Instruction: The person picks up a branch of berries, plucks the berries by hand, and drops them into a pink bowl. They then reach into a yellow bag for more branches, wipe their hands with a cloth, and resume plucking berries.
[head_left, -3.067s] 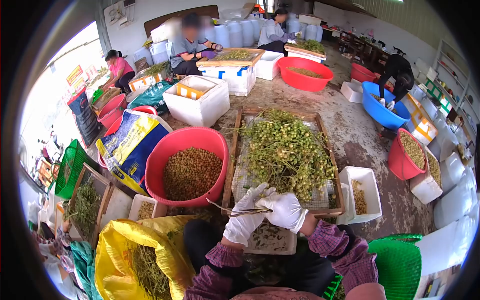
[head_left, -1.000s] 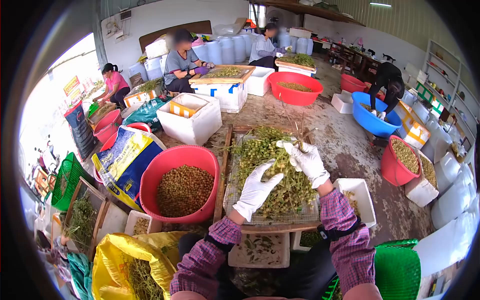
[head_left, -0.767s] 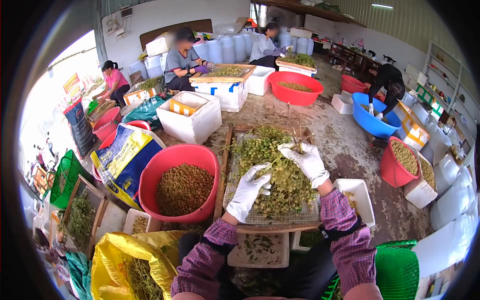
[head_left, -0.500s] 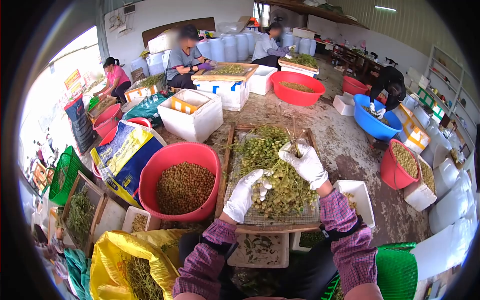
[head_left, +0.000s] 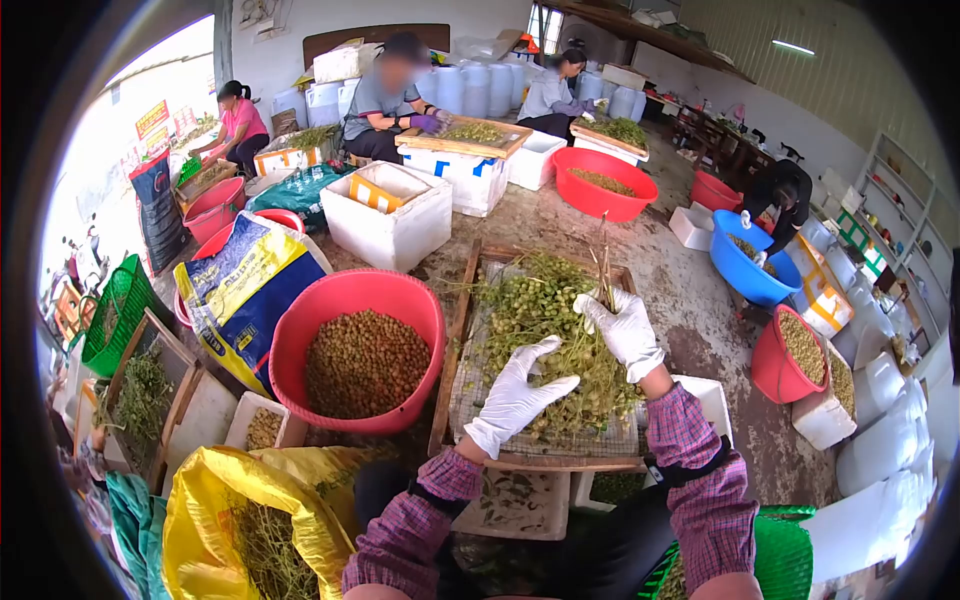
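Note:
A wood-framed wire screen [head_left: 560, 463] sits in front of me, covered with a heap of green sprigs [head_left: 530, 320] bearing small round fruits. My right hand [head_left: 628, 335], in a white glove, is closed around thin stems [head_left: 603, 265] that stick up past the fingers, with fruit-bearing ends hanging below. My left hand [head_left: 518, 400], gloved too, is open over the heap's near left part, its thumb and fingers spread apart. Left of the screen stands a red tub [head_left: 287, 375] of loose round brownish fruits [head_left: 365, 365].
A yellow sack [head_left: 195, 520] of stripped stems is at near left, a green basket [head_left: 785, 555] at near right. White foam boxes [head_left: 710, 400] flank and underlie the screen. Several co-workers sit or bend beyond, near a blue tub [head_left: 735, 268] and another red tub [head_left: 610, 205].
My left hand has opened, its fingers spreading from a closer curl. My right hand keeps the stems, held slightly more upright. The view has shifted slightly.

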